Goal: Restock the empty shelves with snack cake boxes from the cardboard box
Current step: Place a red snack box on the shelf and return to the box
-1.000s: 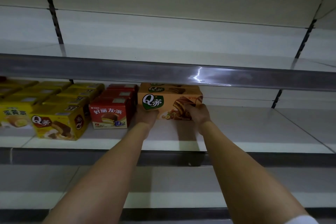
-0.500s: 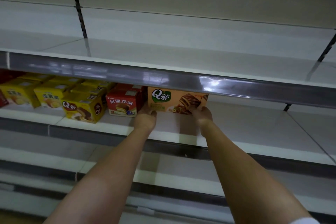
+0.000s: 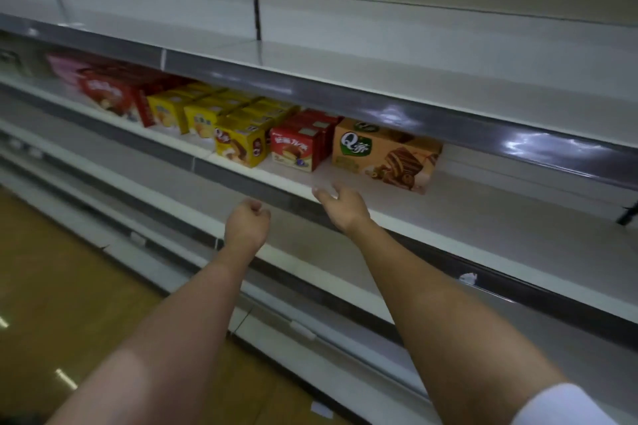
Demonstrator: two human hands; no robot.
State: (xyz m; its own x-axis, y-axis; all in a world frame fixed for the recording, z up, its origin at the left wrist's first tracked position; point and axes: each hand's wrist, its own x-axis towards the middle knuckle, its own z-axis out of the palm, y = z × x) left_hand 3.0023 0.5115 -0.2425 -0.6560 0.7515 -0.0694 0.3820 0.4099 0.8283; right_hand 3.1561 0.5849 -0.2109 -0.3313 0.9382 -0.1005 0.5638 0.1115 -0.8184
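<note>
We saw one orange box [image 3: 385, 153] standing on the middle shelf [image 3: 483, 217], just right of a red box [image 3: 293, 152] and apart from both hands. It sat upright with its long printed face toward us, its top partly hidden by the grey rail [image 3: 379, 103] of the shelf above.

Our left hand [image 3: 247, 224] hung in front of the shelf edge with its fingers curled in, holding nothing. Our right hand [image 3: 341, 205] hovered at the shelf edge, below and left of the orange box, its fingers loosely spread and its thumb out; it held nothing either. A white sleeve [image 3: 566, 404] showed at the right arm.

Left of the orange box we counted one row of small red boxes, the front one clear and at least two more behind it, though blur kept us from an exact count. Next came yellow boxes [image 3: 240, 145] in three rows running back from the shelf front; we could not count each row. Further left stood a larger red box [image 3: 107, 95] and a pink one [image 3: 64, 69], both blurred.

We counted two bare shelves, one above the stocked shelf and one below it. A wood-toned floor [image 3: 51, 269] lay at lower left.
</note>
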